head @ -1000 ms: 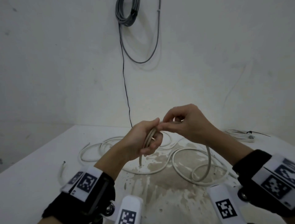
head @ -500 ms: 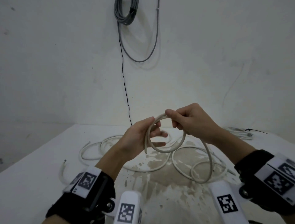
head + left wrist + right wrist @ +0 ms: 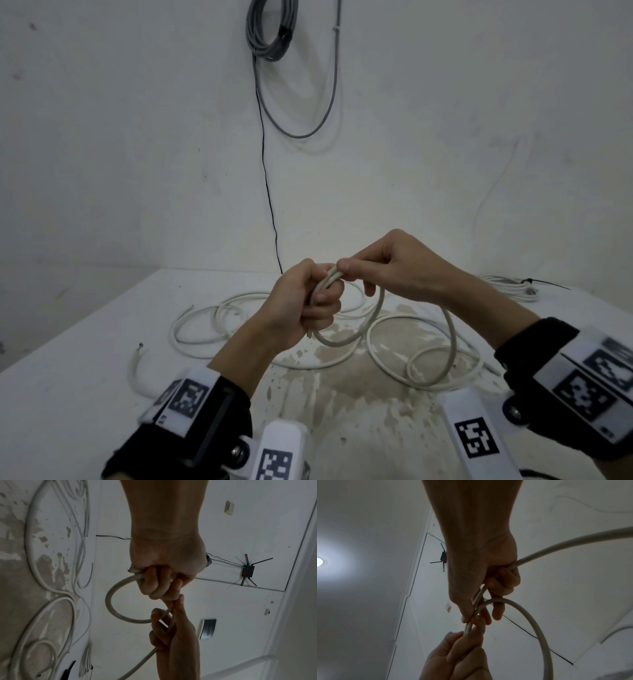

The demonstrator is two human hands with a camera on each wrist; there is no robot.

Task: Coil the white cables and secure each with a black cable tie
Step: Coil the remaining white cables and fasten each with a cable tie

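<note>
A white cable (image 3: 373, 320) hangs in a small loop between both hands above the table (image 3: 85, 359). My left hand (image 3: 310, 301) grips the gathered turns of the loop, with the cut end poking out below the fist (image 3: 133, 571). My right hand (image 3: 368, 274) pinches the cable at the top of the loop, right against the left hand, and the strand runs on through its palm (image 3: 513, 566) down to loose coils on the table (image 3: 428, 370). No black cable tie is in either hand.
More loose white cable (image 3: 219, 315) sprawls at the table's middle left, with a short piece (image 3: 137, 373) near the left edge. A tied white bundle (image 3: 513, 291) with a black tie tail lies at the far right. Grey cable (image 3: 270, 31) hangs on the wall behind.
The left fingers, spread half a second ago, have curled round the loop. The right hand has brought the strand back against the left hand, and the loop hangs lower.
</note>
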